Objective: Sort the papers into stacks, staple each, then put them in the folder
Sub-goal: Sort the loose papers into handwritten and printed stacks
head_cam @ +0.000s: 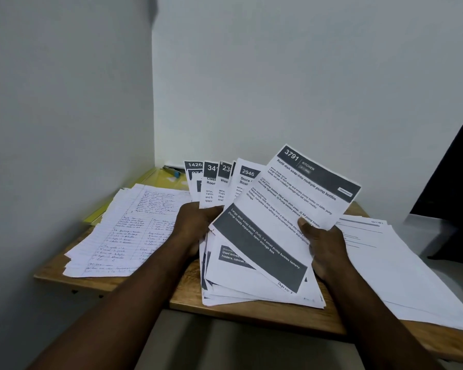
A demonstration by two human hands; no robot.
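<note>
Both your hands closed on the fanned printed white sheets (254,236); the tilted top sheet (305,188) lay nearest your right hand (324,247), left hand (195,222) gripping the rest.

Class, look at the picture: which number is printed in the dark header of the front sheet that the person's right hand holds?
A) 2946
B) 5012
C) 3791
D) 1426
C: the right hand grips the tilted front white printed sheet, whose dark header reads 3791; 1426 and 2946 head sheets fanned behind it.
</note>
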